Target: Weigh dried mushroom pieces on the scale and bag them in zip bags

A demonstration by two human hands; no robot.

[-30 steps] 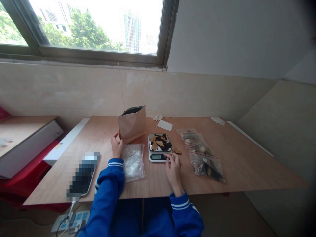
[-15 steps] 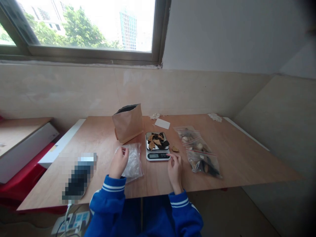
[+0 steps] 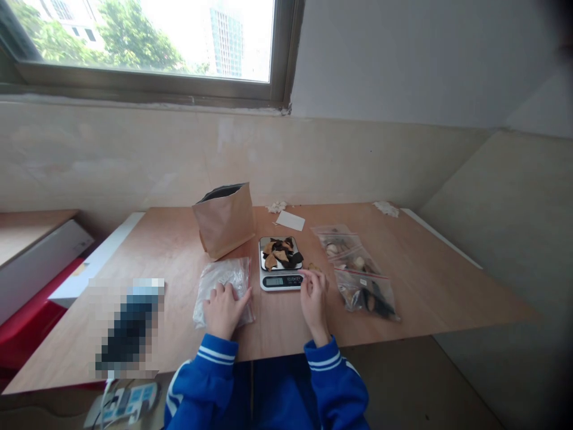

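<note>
Brown pouch (image 3: 225,222) gapes; plastic bags (image 3: 384,288) hold mixed pieces (image 3: 372,302); left hand (image 3: 224,309) spread, right hand (image 3: 314,300) loosely half-open

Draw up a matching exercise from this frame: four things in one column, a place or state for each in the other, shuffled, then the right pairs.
1. brown paper bag
2. right hand
3. dried pieces
4. left hand

A. heaped on the scale
B. over the clear plastic bag
C. standing, mouth open
D. at the right end of the scale's button panel

Pairs: 1-C, 2-D, 3-A, 4-B
</note>
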